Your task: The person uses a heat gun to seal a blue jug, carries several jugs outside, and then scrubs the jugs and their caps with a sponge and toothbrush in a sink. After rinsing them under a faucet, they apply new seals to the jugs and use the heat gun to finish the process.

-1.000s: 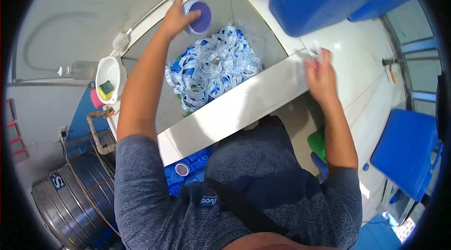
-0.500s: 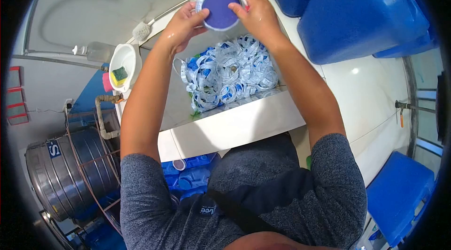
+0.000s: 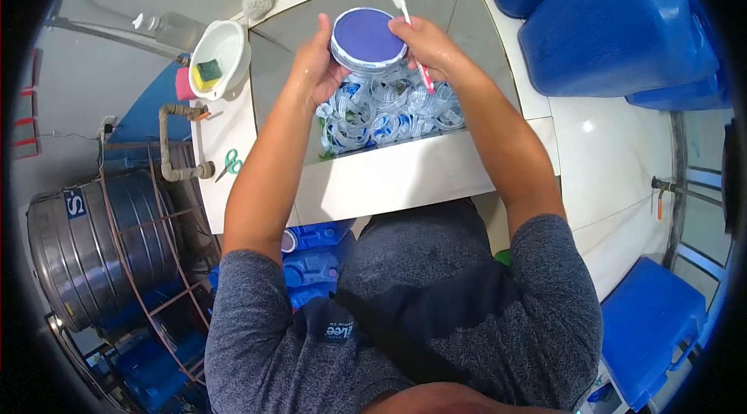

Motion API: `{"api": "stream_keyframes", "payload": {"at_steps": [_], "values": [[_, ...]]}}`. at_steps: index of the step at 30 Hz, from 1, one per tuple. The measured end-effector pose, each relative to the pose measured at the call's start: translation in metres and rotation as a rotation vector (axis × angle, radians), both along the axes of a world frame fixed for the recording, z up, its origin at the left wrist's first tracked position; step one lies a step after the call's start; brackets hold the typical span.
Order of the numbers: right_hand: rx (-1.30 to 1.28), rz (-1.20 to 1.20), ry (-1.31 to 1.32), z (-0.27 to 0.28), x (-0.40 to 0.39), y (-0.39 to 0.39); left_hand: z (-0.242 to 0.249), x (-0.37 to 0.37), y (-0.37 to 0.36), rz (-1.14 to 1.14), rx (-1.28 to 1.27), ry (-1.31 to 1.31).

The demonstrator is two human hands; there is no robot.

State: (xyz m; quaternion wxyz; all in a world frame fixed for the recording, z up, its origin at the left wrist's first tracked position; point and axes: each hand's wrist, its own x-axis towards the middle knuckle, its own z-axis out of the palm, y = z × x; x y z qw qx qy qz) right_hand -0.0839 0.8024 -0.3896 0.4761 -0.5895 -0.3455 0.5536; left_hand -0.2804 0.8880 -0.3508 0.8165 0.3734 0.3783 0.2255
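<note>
Over the tiled basin, a round purple lid with a whitish rim [image 3: 367, 36] is held between both hands. My left hand [image 3: 317, 65] grips its left edge, with the thumb pointing up. My right hand [image 3: 426, 44] pinches the lid's right edge and also holds a white and pink toothbrush [image 3: 399, 3], bristle end up. Below the hands, the basin holds a pile of clear, white and blue plastic rings or strips [image 3: 389, 114].
White bowl [image 3: 233, 56] with a sponge [image 3: 207, 74], round brush [image 3: 258, 3] and green scissors [image 3: 233, 162] at left. Large blue containers [image 3: 615, 25] stand at right. Pipes [image 3: 166, 142] and a metal tank [image 3: 109, 243] are on the left; blue jugs [image 3: 311, 267] lie below the counter.
The lid and both hands have come lower and nearer my body, and the lid is tilted differently. The toothbrush now stands clear of the lid's edge. The camera view has shifted.
</note>
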Motion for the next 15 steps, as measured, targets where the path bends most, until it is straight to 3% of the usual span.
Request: {"api": "stream_keyframes", "payload": {"at_steps": [1,4,6,7,9,10,12,15], "values": [[0.021,-0.1,0.075,-0.004,-0.011,-0.003,-0.006,-0.007,-0.007,-0.053,-0.056,-0.257],[0.044,-0.196,0.126,-0.001,-0.028,-0.011,-0.009,-0.017,-0.039,0.076,0.154,-0.206],[0.042,-0.157,-0.187,0.039,-0.037,-0.032,-0.006,-0.035,-0.034,0.11,0.123,-0.266],[0.044,-0.147,-0.187,0.043,-0.036,-0.036,0.004,-0.045,-0.031,0.095,0.113,-0.225],[0.601,-0.07,-0.74,0.05,-0.032,-0.044,0.02,-0.058,-0.029,0.083,0.112,-0.186],[0.604,-0.062,-0.739,0.053,-0.037,-0.044,0.026,-0.06,-0.03,0.091,0.113,-0.187],[0.856,0.097,-0.919,0.064,-0.051,-0.046,0.034,-0.062,-0.034,0.078,0.139,-0.198],[0.855,0.054,-1.068,0.074,-0.068,-0.05,0.045,-0.057,-0.047,0.129,0.189,-0.208]]}}
